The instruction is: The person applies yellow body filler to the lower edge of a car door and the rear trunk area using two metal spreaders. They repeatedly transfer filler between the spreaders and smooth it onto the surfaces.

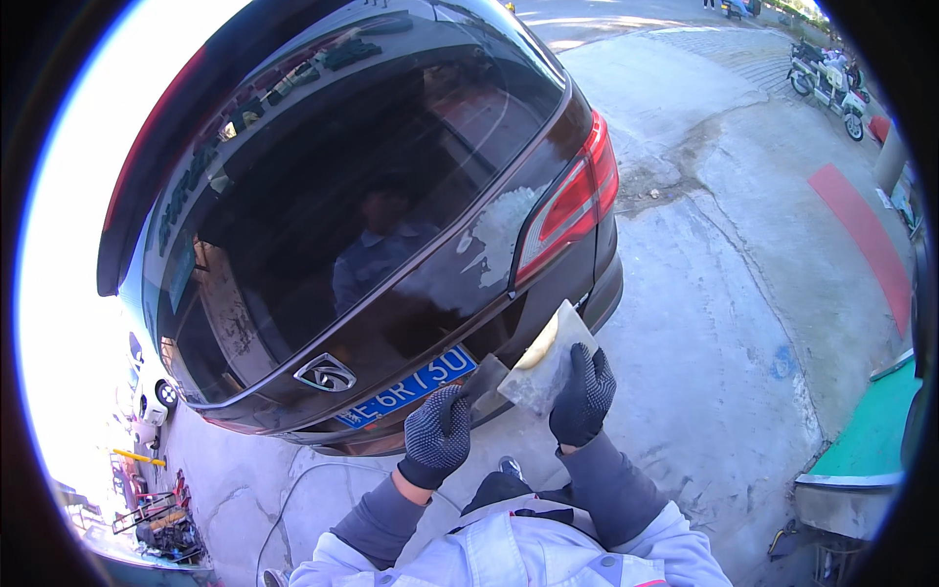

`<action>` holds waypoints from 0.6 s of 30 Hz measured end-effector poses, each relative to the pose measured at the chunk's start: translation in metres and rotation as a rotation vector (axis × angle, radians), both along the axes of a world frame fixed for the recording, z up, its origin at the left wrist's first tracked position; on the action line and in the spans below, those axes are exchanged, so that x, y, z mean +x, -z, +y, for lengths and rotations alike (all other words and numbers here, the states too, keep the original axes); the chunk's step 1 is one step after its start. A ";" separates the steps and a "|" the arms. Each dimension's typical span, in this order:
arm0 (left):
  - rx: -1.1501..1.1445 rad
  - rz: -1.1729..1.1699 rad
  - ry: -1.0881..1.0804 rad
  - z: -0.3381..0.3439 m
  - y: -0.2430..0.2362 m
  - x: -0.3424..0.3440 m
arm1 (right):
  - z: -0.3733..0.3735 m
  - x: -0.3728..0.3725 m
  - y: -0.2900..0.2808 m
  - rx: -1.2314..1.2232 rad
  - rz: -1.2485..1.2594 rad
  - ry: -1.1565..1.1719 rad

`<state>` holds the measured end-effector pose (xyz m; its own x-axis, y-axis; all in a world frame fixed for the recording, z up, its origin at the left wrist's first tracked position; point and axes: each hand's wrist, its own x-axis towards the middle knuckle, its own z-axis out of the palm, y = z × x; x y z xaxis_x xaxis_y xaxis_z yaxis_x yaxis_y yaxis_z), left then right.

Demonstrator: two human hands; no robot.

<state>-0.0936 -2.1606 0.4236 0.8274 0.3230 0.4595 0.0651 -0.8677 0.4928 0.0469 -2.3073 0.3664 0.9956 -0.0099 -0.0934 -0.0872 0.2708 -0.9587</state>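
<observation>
My left hand (437,440), in a dark dotted glove, is closed on a flat dark scraper (485,380). The scraper's edge is beside a pale, translucent mixing board (536,387). My right hand (584,399), gloved alike, grips this board by its right side. Along the board's upper part lies a streak of cream-yellow putty (538,344). Both hands are in front of the rear of a dark brown car (430,323). A pale grey filler patch (501,230) with ragged edges covers the bodywork just left of the red tail light (575,201).
A blue number plate (406,386) is close beyond my left hand. Concrete ground (694,323) surrounds the car, with a hose (284,509) lying at lower left. A green-topped surface (866,430) stands at right; a motorbike (829,88) is parked far right.
</observation>
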 end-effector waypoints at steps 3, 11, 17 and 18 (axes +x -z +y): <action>-0.034 -0.069 -0.158 0.026 0.003 -0.006 | 0.026 0.029 0.023 0.531 0.256 -0.008; -0.897 -0.273 -0.217 0.097 -0.027 -0.024 | 0.098 0.074 0.058 0.571 0.225 -0.049; -0.663 -0.213 -0.165 0.138 -0.034 -0.018 | 0.146 0.092 0.036 -0.020 -0.147 0.174; -0.519 -0.199 -0.145 0.147 -0.034 -0.017 | 0.154 0.095 0.032 -0.088 -0.119 0.205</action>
<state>-0.1109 -2.0137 0.4579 0.6714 0.6514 0.3534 0.0273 -0.4983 0.8666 0.1420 -2.1533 0.3343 0.9759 -0.2154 0.0345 0.0758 0.1865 -0.9795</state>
